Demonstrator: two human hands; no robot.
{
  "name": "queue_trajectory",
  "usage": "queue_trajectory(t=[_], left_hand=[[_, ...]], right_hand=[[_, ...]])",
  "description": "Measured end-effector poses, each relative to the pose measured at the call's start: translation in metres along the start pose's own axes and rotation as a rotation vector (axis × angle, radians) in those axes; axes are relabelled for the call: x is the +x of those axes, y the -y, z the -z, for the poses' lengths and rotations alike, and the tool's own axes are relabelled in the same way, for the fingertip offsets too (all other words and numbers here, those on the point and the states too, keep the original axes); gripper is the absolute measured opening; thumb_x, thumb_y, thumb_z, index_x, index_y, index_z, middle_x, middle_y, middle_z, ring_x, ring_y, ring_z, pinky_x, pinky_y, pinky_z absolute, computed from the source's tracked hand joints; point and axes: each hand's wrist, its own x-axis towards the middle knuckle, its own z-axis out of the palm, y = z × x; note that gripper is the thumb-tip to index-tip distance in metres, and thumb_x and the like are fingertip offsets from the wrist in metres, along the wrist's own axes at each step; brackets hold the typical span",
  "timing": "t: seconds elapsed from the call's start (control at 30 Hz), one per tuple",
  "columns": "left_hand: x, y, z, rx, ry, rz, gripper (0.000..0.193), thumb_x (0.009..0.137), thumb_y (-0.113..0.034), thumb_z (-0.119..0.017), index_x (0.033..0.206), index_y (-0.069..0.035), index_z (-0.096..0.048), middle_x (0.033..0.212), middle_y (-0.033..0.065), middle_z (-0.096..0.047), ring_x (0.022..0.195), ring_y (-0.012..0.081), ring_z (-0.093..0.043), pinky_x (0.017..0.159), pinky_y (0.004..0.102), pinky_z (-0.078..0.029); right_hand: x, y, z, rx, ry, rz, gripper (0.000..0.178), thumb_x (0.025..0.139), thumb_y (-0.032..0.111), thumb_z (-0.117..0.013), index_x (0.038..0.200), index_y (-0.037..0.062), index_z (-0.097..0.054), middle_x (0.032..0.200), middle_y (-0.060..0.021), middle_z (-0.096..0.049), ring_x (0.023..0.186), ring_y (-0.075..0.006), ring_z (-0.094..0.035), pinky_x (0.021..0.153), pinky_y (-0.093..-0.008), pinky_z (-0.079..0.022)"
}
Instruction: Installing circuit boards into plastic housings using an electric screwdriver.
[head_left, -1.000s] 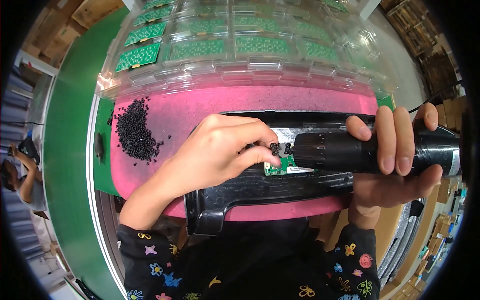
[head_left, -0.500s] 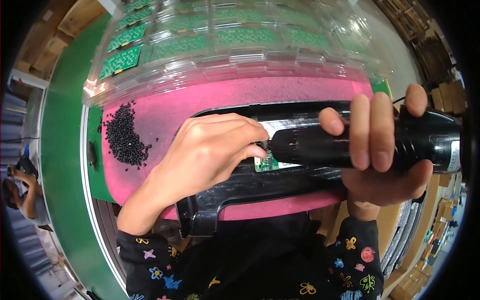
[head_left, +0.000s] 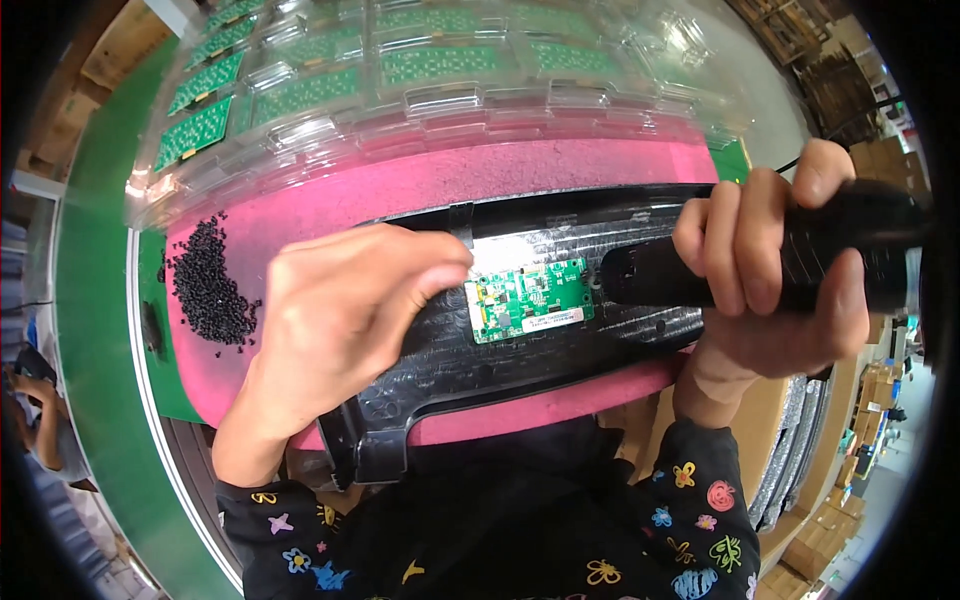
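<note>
My right hand (head_left: pixel 745 250) wraps round a black electric screwdriver (head_left: pixel 655 277). Its nose points left and meets the right end of a small green circuit board (head_left: pixel 525 300); whether the tip touches a screw is too small to tell. The board lies inside a long black plastic housing (head_left: pixel 450 375), beside a shiny silver patch. My left hand (head_left: pixel 340 300) hovers over the housing, just left of the board. Its thumb and forefinger are pinched together, and what they hold, if anything, is hidden.
A pink mat (head_left: pixel 340 192) lies under the housing on a green table (head_left: pixel 95 290). Many small black screws (head_left: pixel 212 290) are heaped at its left. Clear plastic trays (head_left: pixel 420 105) with green boards stand behind. A person (head_left: pixel 40 420) is at far left.
My left hand has drawn back leftward from the board. The screwdriver has shifted to the board's right end, uncovering most of the board. The whole view has moved slightly.
</note>
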Motion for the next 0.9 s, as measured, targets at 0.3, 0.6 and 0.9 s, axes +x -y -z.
queue_trajectory(t=[0.3, 0.6, 0.9], left_hand=[[-0.001, 0.005, -0.006, -0.066, 0.266, -0.007, 0.011, 0.078, -0.005, -0.074, 0.087, -0.002, -0.068, 0.076, 0.0091, -0.069, 0.070, 0.0273, -0.067, 0.062, 0.0346, -0.053], [0.000, 0.006, -0.006, 0.055, 0.389, -0.080, 0.014, 0.075, -0.009, -0.076, 0.087, -0.004, -0.070, 0.085, 0.0057, -0.073, 0.072, 0.0225, -0.068, 0.063, 0.0339, -0.055], [-0.006, 0.009, -0.005, -0.056, 0.422, 0.101, 0.004, 0.082, -0.011, -0.072, 0.083, -0.007, -0.071, 0.081, 0.0077, -0.073, 0.071, 0.0278, -0.069, 0.058, 0.0356, -0.053]], right_hand=[[0.007, -0.009, 0.004, -0.099, -0.023, 0.008, 0.031, 0.091, 0.031, -0.057, 0.108, 0.0073, -0.046, 0.061, -0.0003, -0.047, 0.049, -0.0098, -0.039, 0.056, -0.0277, -0.035], [0.007, -0.014, 0.003, -0.190, -0.020, 0.002, 0.029, 0.090, 0.031, -0.057, 0.103, 0.0088, -0.045, 0.059, 0.0007, -0.045, 0.047, -0.0093, -0.038, 0.053, -0.0278, -0.035], [0.010, -0.023, -0.008, -0.138, 0.042, -0.045, 0.026, 0.090, 0.029, -0.055, 0.101, 0.0076, -0.046, 0.059, 0.0019, -0.044, 0.046, -0.0083, -0.037, 0.050, -0.0253, -0.033]])
